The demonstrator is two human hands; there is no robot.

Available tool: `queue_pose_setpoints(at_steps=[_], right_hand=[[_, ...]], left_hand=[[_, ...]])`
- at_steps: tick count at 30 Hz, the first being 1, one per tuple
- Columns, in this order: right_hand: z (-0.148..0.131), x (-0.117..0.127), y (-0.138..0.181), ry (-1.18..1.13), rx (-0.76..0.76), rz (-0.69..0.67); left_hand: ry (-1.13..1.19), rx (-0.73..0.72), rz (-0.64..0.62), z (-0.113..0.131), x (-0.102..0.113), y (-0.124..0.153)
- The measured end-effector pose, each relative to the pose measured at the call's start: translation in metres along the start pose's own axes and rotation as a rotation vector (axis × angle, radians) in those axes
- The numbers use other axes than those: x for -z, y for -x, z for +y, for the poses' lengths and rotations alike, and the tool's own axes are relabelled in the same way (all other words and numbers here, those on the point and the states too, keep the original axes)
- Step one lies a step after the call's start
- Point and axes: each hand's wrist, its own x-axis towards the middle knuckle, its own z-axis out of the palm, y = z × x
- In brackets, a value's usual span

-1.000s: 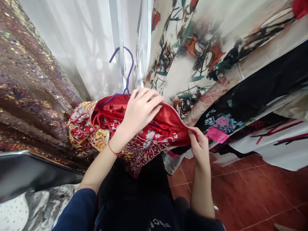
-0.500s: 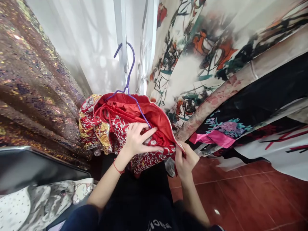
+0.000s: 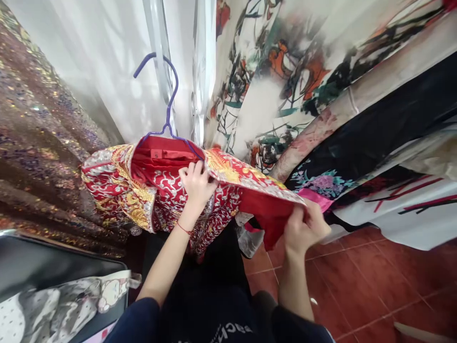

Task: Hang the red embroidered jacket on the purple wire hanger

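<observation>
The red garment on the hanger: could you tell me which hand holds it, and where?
Both. The left hand grips the red garment near the collar; the right hand pinches its front edge, pulled outward.

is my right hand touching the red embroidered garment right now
Touching. The head view shows the right hand pinching the edge of the red embroidered garment, its fingers closed over the fabric.

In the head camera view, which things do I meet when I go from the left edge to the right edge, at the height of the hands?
Brown sequin fabric → red embroidered garment on a purple hanger → left hand → right hand → black floral fabric.
</observation>
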Motion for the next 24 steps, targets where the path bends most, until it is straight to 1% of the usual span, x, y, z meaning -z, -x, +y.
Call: queue_pose_setpoints(at_steps=[2, 3, 4, 5, 7, 10, 13, 15, 17, 19, 22, 24], right_hand=[[0.001, 0.013, 0.003, 0.066, -0.012, 0.111], [0.001, 0.018, 0.006, 0.084, -0.021, 0.138], [0.001, 0.022, 0.011, 0.087, -0.029, 0.133], [0.002, 0.023, 0.016, 0.072, -0.032, 0.099], [0.004, 0.023, 0.029, 0.021, -0.034, -0.022], [0.007, 0.014, 0.054, -0.068, 0.018, -0.249], [0.001, -0.002, 0.081, -0.157, 0.152, -0.44], [-0.009, -0.018, 0.098, -0.191, 0.229, -0.518], [-0.02, -0.037, 0.111, -0.177, 0.254, -0.597], [-0.029, -0.058, 0.12, -0.094, 0.231, -0.712], [-0.037, -0.083, 0.123, 0.093, 0.204, -0.941], [-0.039, -0.092, 0.123, 0.151, 0.223, -1.033]], left_hand=[[0.054, 0.062, -0.026, -0.001, -0.011, -0.002], [0.081, 0.072, -0.031, 0.001, -0.015, -0.003], [0.105, 0.063, -0.027, 0.002, -0.018, -0.003], [0.126, 0.037, -0.02, 0.004, -0.018, -0.002], [0.169, -0.043, -0.01, 0.008, -0.012, 0.005], [0.207, -0.111, -0.052, 0.007, 0.013, 0.023], [0.25, -0.073, -0.096, 0.004, 0.042, 0.045], [0.342, 0.032, -0.119, 0.004, 0.055, 0.06], [0.453, 0.176, -0.166, 0.006, 0.059, 0.072], [0.534, 0.279, -0.231, 0.008, 0.057, 0.08], [0.598, 0.323, -0.293, 0.008, 0.05, 0.085], [0.661, 0.302, -0.328, 0.006, 0.049, 0.084]])
